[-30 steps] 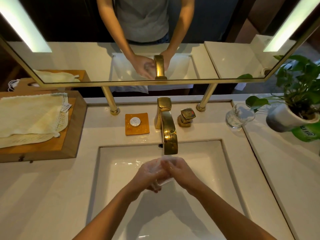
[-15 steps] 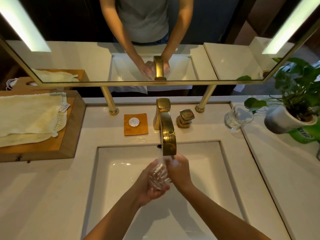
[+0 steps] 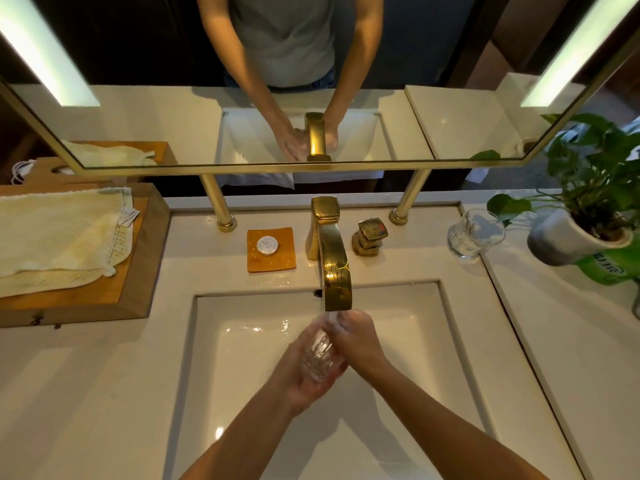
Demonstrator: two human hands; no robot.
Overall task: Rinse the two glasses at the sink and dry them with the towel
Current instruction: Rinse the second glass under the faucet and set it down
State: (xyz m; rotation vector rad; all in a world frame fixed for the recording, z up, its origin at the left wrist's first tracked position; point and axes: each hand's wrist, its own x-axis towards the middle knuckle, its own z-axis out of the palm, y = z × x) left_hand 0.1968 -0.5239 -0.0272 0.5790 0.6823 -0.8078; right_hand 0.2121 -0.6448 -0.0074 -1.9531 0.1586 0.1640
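Observation:
A clear cut glass (image 3: 319,355) lies tilted in my left hand (image 3: 304,374), its mouth up under the gold faucet (image 3: 334,268) where water runs. My right hand (image 3: 356,341) grips the glass near its rim from the right. Both hands are over the white sink basin (image 3: 242,358). A second clear glass (image 3: 467,237) stands upright on the counter at the right, beside the plant pot. A folded cream towel (image 3: 59,240) lies on a wooden tray (image 3: 135,289) at the left.
A gold faucet handle (image 3: 370,235) sits right of the spout. An orange soap dish (image 3: 271,249) with a small round soap is left of it. A potted green plant (image 3: 588,202) stands far right. A mirror on gold posts hangs behind.
The glass has turned from between both hands to lying tilted in my left palm, mouth toward the spout. My right hand has shifted up to the rim.

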